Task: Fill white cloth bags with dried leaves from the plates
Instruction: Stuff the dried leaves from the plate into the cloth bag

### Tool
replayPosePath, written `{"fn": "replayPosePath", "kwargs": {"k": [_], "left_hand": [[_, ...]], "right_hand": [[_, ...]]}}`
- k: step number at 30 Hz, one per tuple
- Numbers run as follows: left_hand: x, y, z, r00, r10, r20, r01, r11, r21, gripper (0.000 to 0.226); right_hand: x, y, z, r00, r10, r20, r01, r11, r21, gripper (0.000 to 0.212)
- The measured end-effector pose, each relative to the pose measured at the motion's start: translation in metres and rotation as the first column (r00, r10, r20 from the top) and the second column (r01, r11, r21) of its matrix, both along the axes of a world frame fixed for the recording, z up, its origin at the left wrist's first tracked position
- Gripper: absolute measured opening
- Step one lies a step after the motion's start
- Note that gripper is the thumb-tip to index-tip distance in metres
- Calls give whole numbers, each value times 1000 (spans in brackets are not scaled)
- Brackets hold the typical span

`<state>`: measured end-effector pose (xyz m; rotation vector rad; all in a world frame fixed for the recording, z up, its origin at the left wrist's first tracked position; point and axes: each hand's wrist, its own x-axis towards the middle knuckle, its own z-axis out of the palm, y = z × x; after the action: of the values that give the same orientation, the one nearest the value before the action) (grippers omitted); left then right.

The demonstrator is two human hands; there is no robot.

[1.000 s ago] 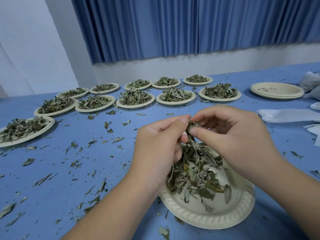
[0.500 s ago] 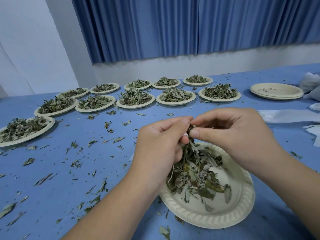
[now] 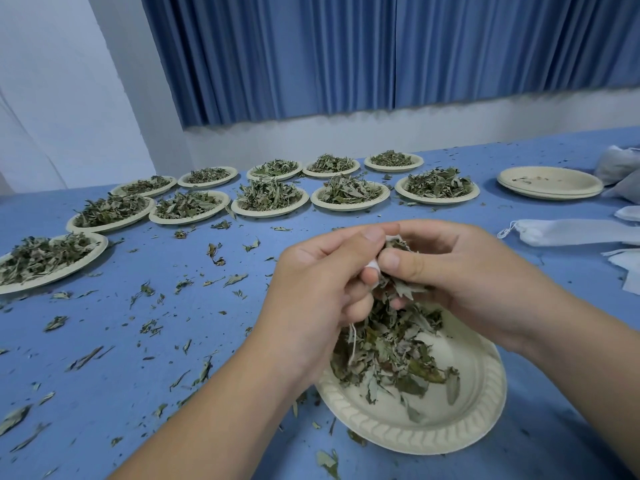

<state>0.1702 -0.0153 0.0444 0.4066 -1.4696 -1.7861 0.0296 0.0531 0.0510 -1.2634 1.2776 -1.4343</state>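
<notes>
My left hand (image 3: 318,289) grips a white cloth bag (image 3: 372,264), almost wholly hidden in its fingers; only a small white patch and a drawstring hanging below show. My right hand (image 3: 460,275) pinches a bunch of dried leaves (image 3: 401,289) at the bag's mouth, thumb against the left thumb. Both hands hover above a cream paper plate (image 3: 460,420) near the table's front, which holds a pile of dried leaves (image 3: 388,351) on its left half.
Several leaf-filled plates (image 3: 270,199) stand in two rows at the back and left. A stack of bare plates (image 3: 550,181) sits at the back right, with flat white cloth bags (image 3: 571,232) and filled bags (image 3: 620,164) along the right edge. Loose leaves litter the blue table (image 3: 138,341).
Both hands dropped slightly and closed in tighter over the plate. The right hand's pinch of leaves has pushed further toward the bag's mouth.
</notes>
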Motion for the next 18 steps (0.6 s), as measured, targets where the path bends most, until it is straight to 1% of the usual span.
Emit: {"fn": "replayPosePath", "kwargs": {"k": [3,6,9,12,13,16,18], "left_hand": [[1,2,1,994,77,73,-69,992,-108,16],[1,4,0,981,169,99,-144,963,-226,16],[0,6,-2,963,234,132,-174,918,-357,19],[-2,9,-4,948,286,139,-189,857,-480,23],[-3,10,-4,944,298,140,-190,840,-509,23],[-4,11,-4,944,292,150,-169,824,-540,27],[-3,10,-4,948,277,157,-156,833,-531,27]], "right_hand": [[-3,0,1,1000,-17,0,17,999,29,38],[-4,-1,1,998,-55,-39,57,997,54,38],[-3,0,1,994,-96,-56,100,993,70,39],[-2,0,0,979,-161,-126,171,983,69,41],[-1,0,0,970,-182,-160,196,978,71,38],[0,0,1,950,-225,-217,247,966,79,16],[1,-1,1,939,-252,-234,273,960,61,12]]}}
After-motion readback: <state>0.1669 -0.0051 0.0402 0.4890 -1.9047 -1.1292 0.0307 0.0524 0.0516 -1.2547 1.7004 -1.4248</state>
